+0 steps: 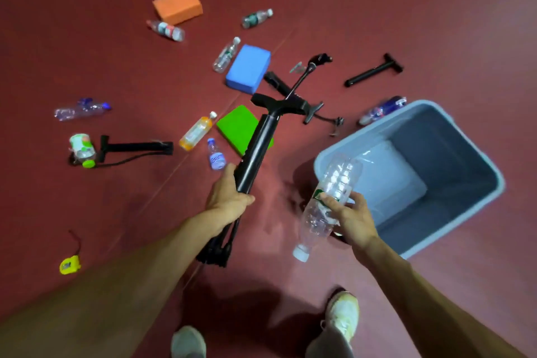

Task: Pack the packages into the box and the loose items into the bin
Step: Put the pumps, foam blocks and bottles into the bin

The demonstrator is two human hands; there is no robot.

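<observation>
1. I see my right hand (353, 219) with its fingers (329, 201) wrapped round a clear empty plastic bottle (331, 200), held cap-down and tilted, its base over the near rim of the grey bin (476, 154).
2. My left hand (228, 197) is clenched on the barrel of a black hand pump (255, 151); its T-handle points away from me and its foot and hose hang below my wrist.
3. The bin stands on the red floor (436, 9) to my right, open side up; I can make out nothing lying inside it.
4. Just past the held pump lies a green foam block (236, 125), partly hidden behind the barrel, with a small bottle with a purple label (216, 155) and an orange drink bottle (196, 132) beside it.
5. Farther out lie a blue foam block (248, 68) with a clear bottle against its left side, an orange foam block (177, 5), and more bottles scattered about.
6. Three more black pumps lie on the floor: one at the left (136, 147), one beside the blue block, one at the far right (374, 70).
7. A yellow tape measure (69, 264) lies near my left forearm.
8. My shoes show at the bottom edge.
</observation>
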